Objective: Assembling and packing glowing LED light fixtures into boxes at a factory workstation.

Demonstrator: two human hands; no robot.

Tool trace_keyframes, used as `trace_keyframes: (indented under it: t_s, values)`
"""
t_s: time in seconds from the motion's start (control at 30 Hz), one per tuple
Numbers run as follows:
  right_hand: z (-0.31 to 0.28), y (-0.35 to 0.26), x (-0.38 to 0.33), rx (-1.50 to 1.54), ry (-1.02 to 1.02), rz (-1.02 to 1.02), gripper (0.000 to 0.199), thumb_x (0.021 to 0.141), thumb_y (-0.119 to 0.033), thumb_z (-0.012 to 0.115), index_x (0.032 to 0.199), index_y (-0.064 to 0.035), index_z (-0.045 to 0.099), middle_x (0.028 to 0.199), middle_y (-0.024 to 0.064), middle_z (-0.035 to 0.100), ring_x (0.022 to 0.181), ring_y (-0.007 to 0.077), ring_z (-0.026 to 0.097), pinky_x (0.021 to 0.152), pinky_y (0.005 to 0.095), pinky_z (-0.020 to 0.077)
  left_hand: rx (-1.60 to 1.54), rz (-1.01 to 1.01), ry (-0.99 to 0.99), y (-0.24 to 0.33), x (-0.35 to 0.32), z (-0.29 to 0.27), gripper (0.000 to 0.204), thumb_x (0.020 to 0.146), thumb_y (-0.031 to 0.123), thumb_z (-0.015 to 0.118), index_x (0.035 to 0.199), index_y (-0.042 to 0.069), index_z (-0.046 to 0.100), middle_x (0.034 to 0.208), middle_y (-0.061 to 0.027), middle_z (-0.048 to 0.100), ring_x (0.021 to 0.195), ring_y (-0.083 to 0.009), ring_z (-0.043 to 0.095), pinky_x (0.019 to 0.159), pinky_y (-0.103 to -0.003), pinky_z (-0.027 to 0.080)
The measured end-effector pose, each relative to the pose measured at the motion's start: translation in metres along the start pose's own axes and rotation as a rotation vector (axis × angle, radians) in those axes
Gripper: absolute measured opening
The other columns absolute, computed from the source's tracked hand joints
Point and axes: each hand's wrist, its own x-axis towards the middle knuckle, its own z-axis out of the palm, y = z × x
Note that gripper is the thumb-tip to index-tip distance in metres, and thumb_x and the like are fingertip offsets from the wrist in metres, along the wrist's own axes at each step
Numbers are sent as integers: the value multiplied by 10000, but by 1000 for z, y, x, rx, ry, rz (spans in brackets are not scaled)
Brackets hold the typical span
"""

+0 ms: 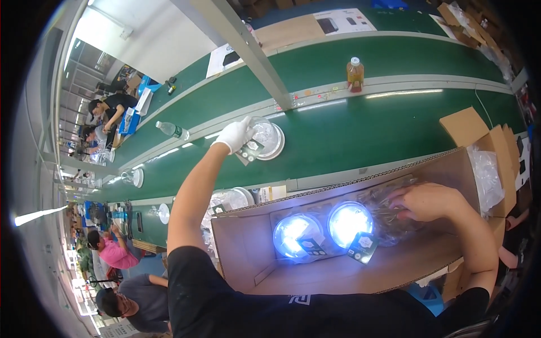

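My left hand (234,136), in a white glove, reaches over the green conveyor belt and grips the near edge of a round lamp (273,141) in a clear bag. A dark green tag (249,150) hangs by that hand. Inside the long cardboard box (332,279) before me, two round lamps glow bluish white: a left lit lamp (290,234) and a right lit lamp (348,222), each with a green tag. Beside them, my bare right hand (422,201) has its fingers curled at a crumpled clear plastic bag (389,219); what lies beneath is hard to see.
A drink bottle (355,76) stands on the ledge beyond the belt; a water bottle (172,130) lies farther left. Another bagged lamp (234,198) sits behind the box. Raised flaps (465,127) edge the box's right end. A metal post (248,53) crosses the view. People work at left.
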Motion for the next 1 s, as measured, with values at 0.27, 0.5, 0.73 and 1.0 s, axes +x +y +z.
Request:
trace_keyframes:
  t_s: [0.27, 0.5, 0.73, 1.0]
  values:
    - [-22, -32, -5, 722, 546, -245, 268, 965, -129, 640, 1197, 5, 632, 1056, 136, 715, 883, 212, 712, 786, 334, 577, 27, 377, 520, 107, -134, -147, 159, 913, 171, 616, 1055, 102, 628, 927, -116, 646, 800, -342, 662, 688, -412, 540]
    - [-51, -70, -7, 1525, 710, -217, 640, 1067, -548, 301, 1500, -83, 375, 1413, 184, 527, 1259, 292, 570, 800, 457, 596, -98, 850, 764, 195, -217, -225, 286, 783, -32, 690, 1021, 95, 596, 821, -101, 588, 667, -291, 612, 573, -368, 492]
    - [-23, -97, -38, 1807, 674, -462, 642, 1080, -528, 231, 1518, -79, 370, 1491, 124, 479, 1364, 259, 473, 1138, 432, 391, 119, 1065, 760, 240, -253, -225, 361, 603, 77, 765, 939, 179, 683, 779, -16, 559, 635, -218, 581, 485, -326, 442]
    - [25, -98, -57, 1829, 1043, -647, 676, 1079, -539, 224, 1513, -39, 361, 1485, 141, 479, 1352, 247, 486, 1141, 407, 390, -363, 879, 908, 280, -252, -185, 353, 794, 128, 788, 1100, 40, 635, 814, -105, 605, 667, -258, 626, 572, -333, 503]
